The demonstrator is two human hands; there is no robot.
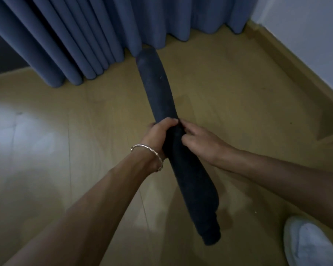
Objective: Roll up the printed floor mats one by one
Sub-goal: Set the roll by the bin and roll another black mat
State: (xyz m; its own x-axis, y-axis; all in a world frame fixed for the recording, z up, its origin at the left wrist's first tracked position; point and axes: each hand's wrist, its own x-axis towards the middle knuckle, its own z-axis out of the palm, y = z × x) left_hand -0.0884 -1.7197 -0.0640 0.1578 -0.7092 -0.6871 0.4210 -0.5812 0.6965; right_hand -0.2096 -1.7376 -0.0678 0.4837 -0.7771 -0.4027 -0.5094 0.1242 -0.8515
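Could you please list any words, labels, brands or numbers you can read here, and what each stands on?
None: no text can be read. The rolled mat shows only its plain dark outer side, and the curtain, floor, white shoe and bracelet bear no visible lettering.

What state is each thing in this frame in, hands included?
mat: fully rolled into a dark tube, layers stepped at the near end.
left hand: grips the roll at its middle, fingers curled over it.
right hand: pinches the roll from the other side, beside the left hand.
curtain: hanging in folds, reaching down to the floor.
bracelet: worn on the left wrist.
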